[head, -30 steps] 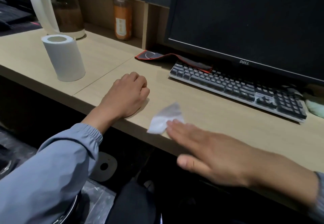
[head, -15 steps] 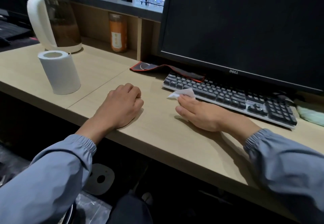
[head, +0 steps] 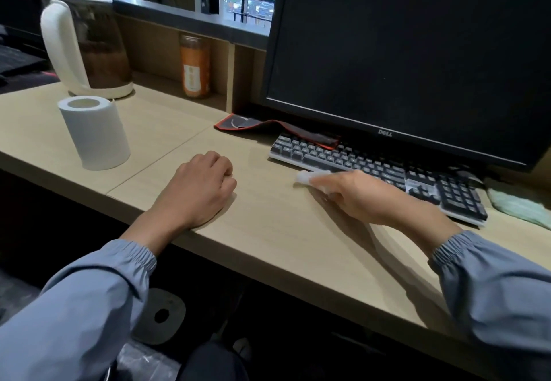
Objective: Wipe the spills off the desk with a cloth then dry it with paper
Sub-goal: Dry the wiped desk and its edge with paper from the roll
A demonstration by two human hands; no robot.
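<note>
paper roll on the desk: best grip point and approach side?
Wrap the paper roll around its mid-height side wall, coming from the near side with the idle left hand. It stands upright on end, and the kettle stands close behind it.

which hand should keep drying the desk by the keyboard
Right. The right hand already presses the paper onto the desk beside the keyboard; the left hand rests in an empty fist, farther away.
</note>
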